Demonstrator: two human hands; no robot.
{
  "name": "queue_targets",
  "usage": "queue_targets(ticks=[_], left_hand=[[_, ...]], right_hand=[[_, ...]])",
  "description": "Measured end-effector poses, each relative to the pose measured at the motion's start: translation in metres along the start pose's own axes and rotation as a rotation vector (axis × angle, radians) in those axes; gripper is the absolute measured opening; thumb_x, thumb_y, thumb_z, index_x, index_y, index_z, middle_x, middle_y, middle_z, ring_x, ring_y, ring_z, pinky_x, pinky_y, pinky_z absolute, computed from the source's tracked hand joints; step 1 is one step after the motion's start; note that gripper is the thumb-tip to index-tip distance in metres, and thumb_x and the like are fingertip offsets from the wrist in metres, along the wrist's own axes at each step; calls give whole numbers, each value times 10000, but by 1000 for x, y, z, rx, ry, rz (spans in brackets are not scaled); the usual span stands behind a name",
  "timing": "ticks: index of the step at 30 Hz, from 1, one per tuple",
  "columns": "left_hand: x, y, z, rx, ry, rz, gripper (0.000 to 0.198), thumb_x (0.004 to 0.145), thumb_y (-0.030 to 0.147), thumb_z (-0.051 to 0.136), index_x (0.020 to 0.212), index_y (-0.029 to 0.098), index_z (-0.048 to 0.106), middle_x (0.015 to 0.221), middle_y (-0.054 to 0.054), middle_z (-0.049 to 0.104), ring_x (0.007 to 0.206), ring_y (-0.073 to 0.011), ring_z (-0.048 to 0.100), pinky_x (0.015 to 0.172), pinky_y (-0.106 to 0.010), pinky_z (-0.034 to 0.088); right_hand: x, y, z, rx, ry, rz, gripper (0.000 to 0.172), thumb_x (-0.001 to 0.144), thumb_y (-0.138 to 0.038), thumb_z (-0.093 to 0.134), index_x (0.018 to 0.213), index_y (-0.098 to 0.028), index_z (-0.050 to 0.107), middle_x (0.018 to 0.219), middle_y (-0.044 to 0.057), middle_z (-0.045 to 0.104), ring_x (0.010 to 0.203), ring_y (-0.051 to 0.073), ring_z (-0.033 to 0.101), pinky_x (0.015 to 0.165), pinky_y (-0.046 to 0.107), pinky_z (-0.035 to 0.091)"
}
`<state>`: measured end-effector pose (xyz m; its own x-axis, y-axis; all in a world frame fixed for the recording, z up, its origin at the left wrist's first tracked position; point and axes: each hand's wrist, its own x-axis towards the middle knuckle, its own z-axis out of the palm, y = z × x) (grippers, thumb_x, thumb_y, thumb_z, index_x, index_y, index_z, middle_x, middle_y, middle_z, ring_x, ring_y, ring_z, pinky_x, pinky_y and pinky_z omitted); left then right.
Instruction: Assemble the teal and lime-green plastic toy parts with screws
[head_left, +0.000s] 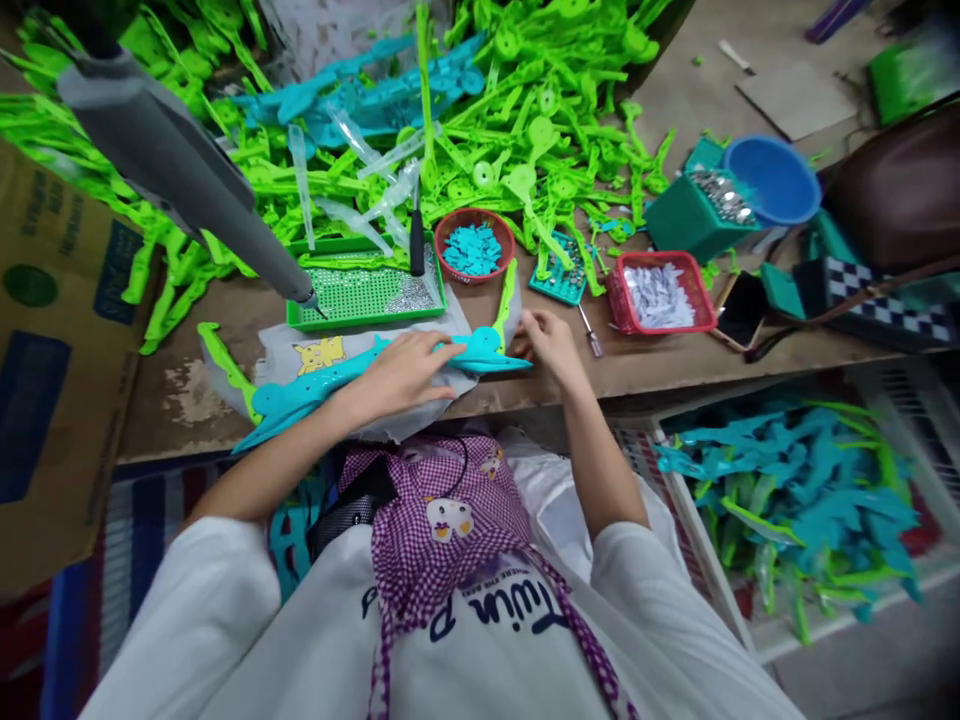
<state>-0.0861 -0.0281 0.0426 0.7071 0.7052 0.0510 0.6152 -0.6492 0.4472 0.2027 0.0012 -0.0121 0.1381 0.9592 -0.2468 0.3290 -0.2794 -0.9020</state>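
Note:
A long turquoise plastic part (315, 390) lies along the near side of the table on a pale plastic sheet. Across its middle rests my left hand (412, 368), palm down, fingers stretched out towards the right. A light green arm (510, 300) with a clear piece beside it stands up from the part's right end. Another green arm (229, 372) sticks out at the left end. My right hand (551, 345) is just right of the upright green arm, its fingers curled together at the clear piece; what they pinch is hidden.
A grey power screwdriver (180, 150) hangs at upper left, its tip over a green tray (360, 295) of small screws. Behind are a red bowl (476, 245) of turquoise pieces and a green heap (540, 150). A red basket (660, 290) and small screwdriver (591, 335) lie right.

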Motion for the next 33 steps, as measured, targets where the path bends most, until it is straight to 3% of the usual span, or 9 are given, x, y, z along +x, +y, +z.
queue_targets(ticks=[5, 10, 13, 17, 24, 27, 29, 31, 33], left_hand=[[63, 9, 31, 71, -132, -38, 877, 813, 435, 780, 1540, 178, 362, 1298, -182, 602, 1133, -337, 598, 948, -428, 460], [44, 15, 29, 29, -96, 90, 819, 842, 396, 733, 1538, 213, 341, 1294, -149, 609, 1142, -313, 604, 967, -429, 476], [35, 26, 21, 27, -90, 133, 775, 851, 370, 713, 1520, 213, 355, 1330, -142, 602, 1173, -304, 602, 985, -428, 483], [35, 35, 20, 84, -43, 60, 837, 834, 334, 728, 1541, 191, 302, 1458, -180, 525, 1241, -321, 581, 1019, -443, 465], [48, 32, 26, -49, -149, -57, 902, 770, 414, 791, 1530, 177, 366, 1369, -195, 606, 1218, -352, 594, 1007, -448, 450], [69, 15, 16, -327, -269, -129, 711, 775, 519, 755, 1377, 188, 570, 1280, -140, 683, 1137, -309, 633, 916, -361, 478], [85, 2, 10, -529, -469, -190, 469, 814, 557, 688, 1109, 193, 722, 1027, -84, 761, 921, -244, 676, 766, -293, 480], [97, -8, 8, -680, -629, -260, 405, 786, 569, 703, 872, 177, 754, 791, -60, 742, 710, -195, 638, 627, -269, 435], [103, -13, 10, -793, -643, -321, 385, 730, 549, 759, 754, 165, 741, 668, -49, 695, 594, -163, 573, 552, -268, 389]], right_hand=[[15, -19, 2, 84, -106, 174, 412, 834, -534, 718, 980, -212, 507, 620, -44, 626, 437, 111, 593, 384, 204, 423], [0, -18, 0, 220, -232, 135, 485, 751, -631, 748, 863, -216, 523, 567, -63, 552, 419, 81, 495, 364, 200, 340], [-13, -21, 10, 293, -123, 22, 527, 740, -707, 699, 831, -218, 524, 590, -65, 509, 462, 72, 449, 403, 212, 337], [-32, -27, 17, 352, 42, 20, 582, 739, -783, 637, 910, -248, 484, 593, -74, 470, 436, 86, 436, 386, 238, 318], [-46, -15, 12, 337, -2, 113, 645, 706, -824, 635, 951, -269, 416, 667, -55, 505, 459, 92, 459, 374, 246, 373], [-40, -10, 19, 339, -42, 133, 649, 708, -824, 627, 975, -269, 421, 733, -39, 530, 538, 112, 530, 411, 247, 424], [-36, -9, 24, 351, -50, 116, 656, 704, -825, 628, 987, -267, 431, 751, -38, 530, 569, 121, 552, 429, 252, 447], [-33, -9, 24, 355, -51, 101, 665, 695, -832, 630, 990, -264, 449, 749, -40, 540, 560, 117, 550, 431, 251, 460], [-36, -9, 18, 312, -88, 111, 666, 703, -843, 613, 983, -253, 482, 739, -32, 580, 551, 120, 565, 430, 249, 470]])
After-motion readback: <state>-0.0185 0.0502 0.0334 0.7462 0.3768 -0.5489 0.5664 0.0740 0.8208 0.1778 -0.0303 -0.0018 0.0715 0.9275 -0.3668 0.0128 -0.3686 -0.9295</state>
